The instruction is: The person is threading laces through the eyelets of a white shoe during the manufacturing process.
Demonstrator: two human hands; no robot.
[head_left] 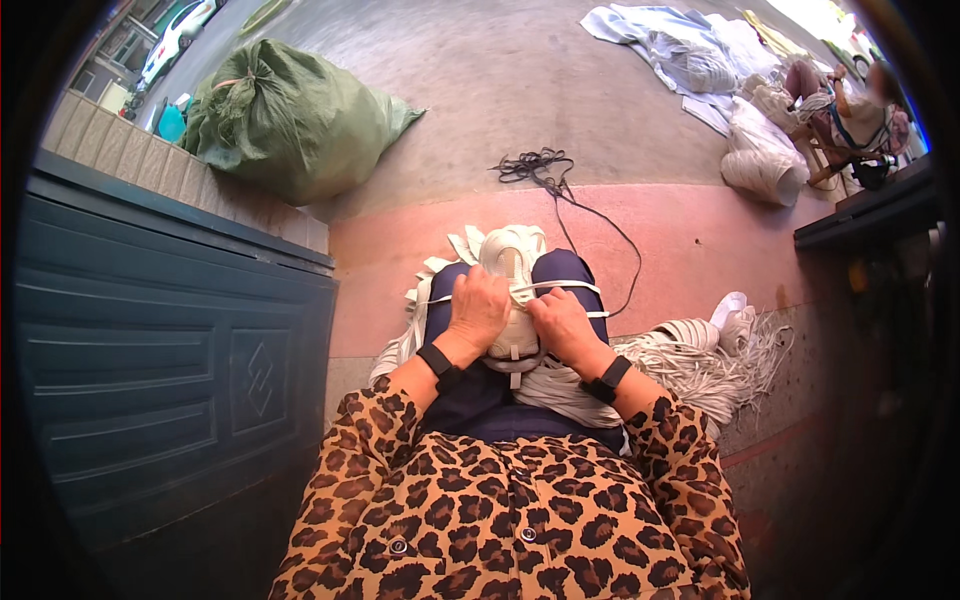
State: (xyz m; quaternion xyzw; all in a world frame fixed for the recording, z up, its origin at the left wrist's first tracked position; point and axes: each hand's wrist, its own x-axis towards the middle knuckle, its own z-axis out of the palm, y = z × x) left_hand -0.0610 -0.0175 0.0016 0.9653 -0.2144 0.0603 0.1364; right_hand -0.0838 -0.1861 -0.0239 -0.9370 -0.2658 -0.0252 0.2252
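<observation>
I sit with a bundle of white flat straps [512,262] resting on my knees, over dark blue trousers. My left hand [478,310] presses on the left side of the bundle, fingers curled around a strap. My right hand [560,322] grips the right side, pulling a thin white strap [572,287] taut across the bundle. Both wrists wear black bands. More straps hang down between my thighs.
A loose heap of white straps [700,355] lies at my right. A dark metal door [150,350] stands at my left. A full green sack [290,115], a black cord [545,170], white cloth piles [690,50] and another seated person [850,105] lie ahead on the pavement.
</observation>
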